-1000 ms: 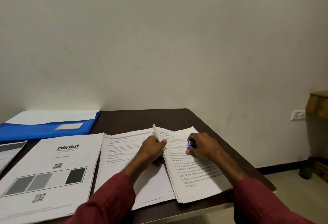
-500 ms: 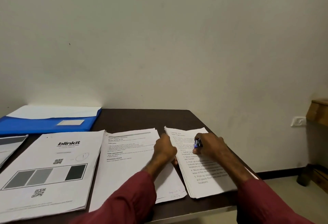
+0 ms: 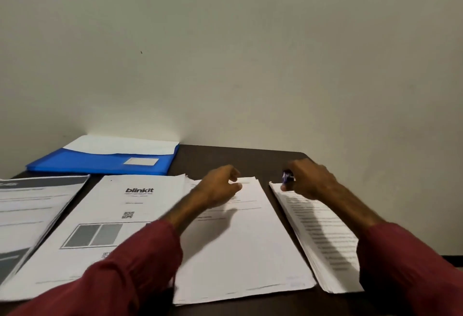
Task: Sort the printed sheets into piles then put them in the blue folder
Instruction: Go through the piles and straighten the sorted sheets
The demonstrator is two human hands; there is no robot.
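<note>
Plainly the right-hand stack (image 3: 323,243) of text sheets is the thing in hand. It lies at the right of the table (image 3: 225,158), its long axis running from the near edge away toward the wall (image 3: 225,65) and leaning a little left, its edges fanned and uneven. The right hand (image 3: 310,180) sits at the stack's far corner, fingers curled round a small blue-violet object (image 3: 287,177), too blurred to name with any confidence. Just left, across a strip of bare table, lies the middle pile (image 3: 245,245), squarer and roughly parallel. The left hand (image 3: 220,185) hovers over that pile's far end, fingers loosely curled, thumb and forefinger apart with nothing between them. By my reading the next sheet has to travel leftward off the stack, and the right hand is the nearer to it. Further left come the blinkit pile (image 3: 120,215), printed with grey blocks and codes, and a grey-banded pile (image 3: 30,213) at the frame's edge. The blue folder (image 3: 100,163) lies at the far left against the wall, well apart from both hands, white paper showing from its top; the left hand is the nearer to it.
</note>
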